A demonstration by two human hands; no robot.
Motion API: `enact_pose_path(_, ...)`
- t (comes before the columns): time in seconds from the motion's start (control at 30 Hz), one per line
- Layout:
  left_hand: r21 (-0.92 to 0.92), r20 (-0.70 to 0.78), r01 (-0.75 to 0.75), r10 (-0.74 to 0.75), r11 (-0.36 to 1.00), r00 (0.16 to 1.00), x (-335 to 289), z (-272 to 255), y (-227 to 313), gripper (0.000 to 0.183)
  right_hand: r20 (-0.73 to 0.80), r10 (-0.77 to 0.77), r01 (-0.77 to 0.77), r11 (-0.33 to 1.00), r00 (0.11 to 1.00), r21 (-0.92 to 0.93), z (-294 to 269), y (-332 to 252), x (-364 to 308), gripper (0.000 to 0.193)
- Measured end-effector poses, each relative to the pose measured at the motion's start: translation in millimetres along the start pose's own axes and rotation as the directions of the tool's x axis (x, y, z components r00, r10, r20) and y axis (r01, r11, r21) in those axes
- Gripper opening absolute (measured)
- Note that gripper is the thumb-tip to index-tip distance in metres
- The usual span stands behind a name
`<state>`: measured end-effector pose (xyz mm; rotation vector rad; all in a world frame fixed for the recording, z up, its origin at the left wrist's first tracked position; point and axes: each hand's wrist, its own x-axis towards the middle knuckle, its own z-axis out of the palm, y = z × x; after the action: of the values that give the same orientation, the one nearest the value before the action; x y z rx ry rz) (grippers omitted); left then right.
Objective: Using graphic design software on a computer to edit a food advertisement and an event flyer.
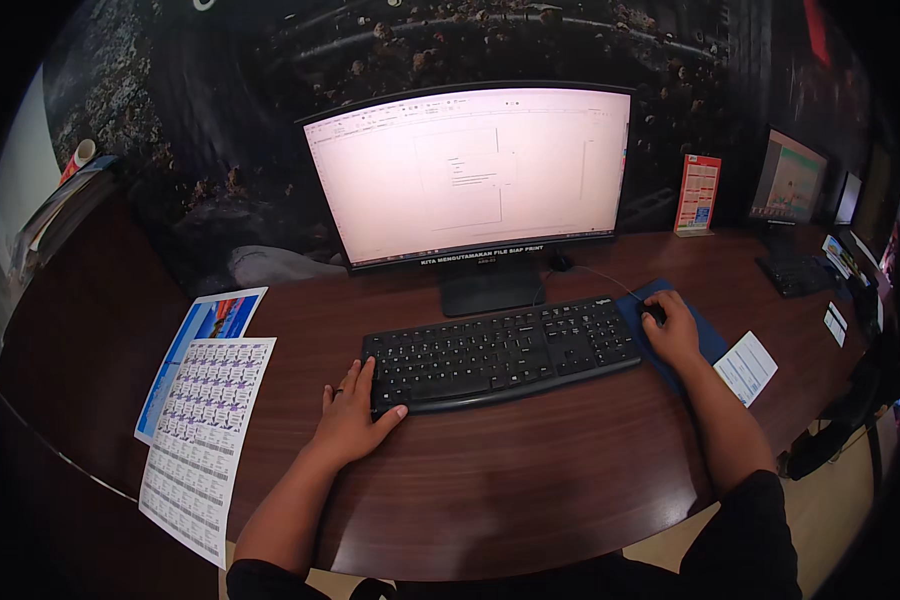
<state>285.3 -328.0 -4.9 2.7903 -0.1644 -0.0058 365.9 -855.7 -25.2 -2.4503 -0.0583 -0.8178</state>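
The right grip [673, 328] is curled over the mouse [653, 312], which lies beneath its fingers on the blue pad [711, 344], just right of the keyboard [500, 352]. The left grip [352, 420] is spread loosely and has hold of nothing; its fingers reach the left end of the keyboard, the thumb at the near left corner, though whether any key is pressed I cannot tell. The keyboard lies on the brown table [530, 470] between the two, slightly to their far side. Beyond it stands the lit monitor [470, 185]. Well left of the left grip, a printed sheet [210, 450] overlaps a blue one [162, 385]. A white paper [746, 368] lies right of the pad, and a red calendar [698, 195] stands far right.
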Motion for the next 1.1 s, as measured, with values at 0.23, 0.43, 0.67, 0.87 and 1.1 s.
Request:
enact_pose_path(0.23,0.017,0.010,0.011,-0.011,1.000,1.000,-0.6,-0.8,1.5,0.102,0.024,-0.080,0.079,0.996,0.997,0.036,-0.5,1.6,0.3,0.026)
enact_pose_path(0.43,0.009,0.005,0.004,-0.004,1.000,1.000,-1.4,-1.8,1.2,0.102,0.030,-0.087,0.086,0.995,0.996,0.042,0.4,2.9,1.0,0.027)
enact_pose_path(0.67,0.015,0.005,0.007,-0.008,1.000,1.000,-0.9,-1.7,1.9,0.102,0.012,-0.074,0.074,0.997,0.997,0.034,0.4,1.5,0.3,0.027)
enact_pose_path(0.87,-0.002,0.003,0.013,-0.013,1.000,1.000,-1.5,-2.6,3.5,0.100,0.039,-0.014,0.013,1.000,0.999,0.026,-2.7,-4.7,0.7,0.027)
enact_pose_path(1.1,0.030,0.015,0.016,-0.017,0.999,1.000,-0.9,-2.3,2.7,0.101,-0.025,-0.085,0.085,0.996,0.996,0.016,-0.9,-3.0,-0.2,0.026)
